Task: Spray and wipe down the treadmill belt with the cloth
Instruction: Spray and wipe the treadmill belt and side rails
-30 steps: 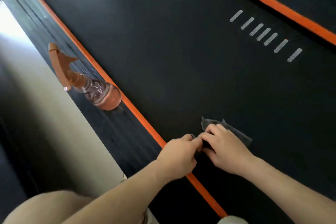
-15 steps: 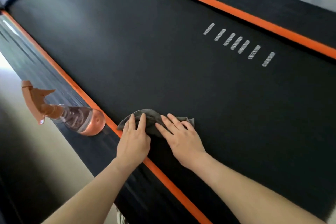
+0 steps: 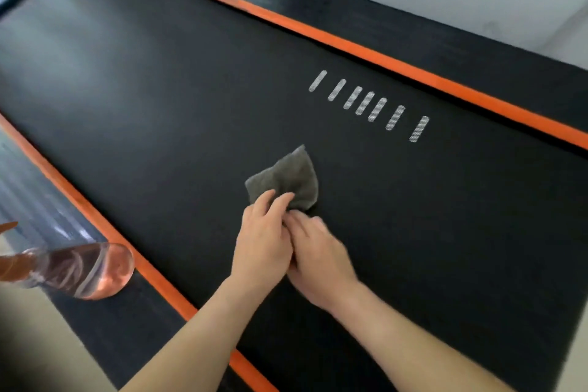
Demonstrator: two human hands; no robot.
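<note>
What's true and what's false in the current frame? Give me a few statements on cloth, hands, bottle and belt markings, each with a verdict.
1. The cloth lies on the belt. True.
2. The spray bottle is in the middle of the belt. False: it is on the side rail, outside the orange stripe.
3. Both the left hand and the right hand are at the cloth's near edge. True.
4. The cloth covers the white dashes. False: all seven show, beyond the cloth and to its right.
5. One of the hands holds the spray bottle. False: neither touches it.
</note>
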